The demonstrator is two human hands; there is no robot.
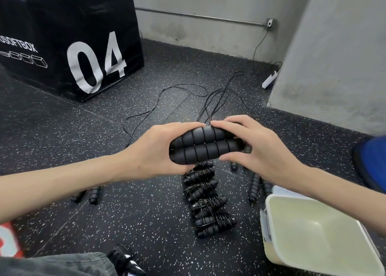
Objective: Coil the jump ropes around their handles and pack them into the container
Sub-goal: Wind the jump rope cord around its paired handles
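Two black ribbed jump-rope handles [203, 145] lie side by side in mid air. My left hand [155, 149] grips their left end. My right hand [253, 148] pinches their right end with thumb and fingers. Their thin black rope [183, 86] trails away over the floor behind. Below my hands several coiled ropes [205, 198] lie in a row on the floor. A pale green container [355, 261] stands open at the lower right with nothing in it.
Loose handles lie on the speckled floor at the left [94, 195] and right [255, 187]. A black soft box [69, 37] marked 04 stands at the back left. A grey pillar [334, 56] rises at the right, with a blue object [373, 160] beside it.
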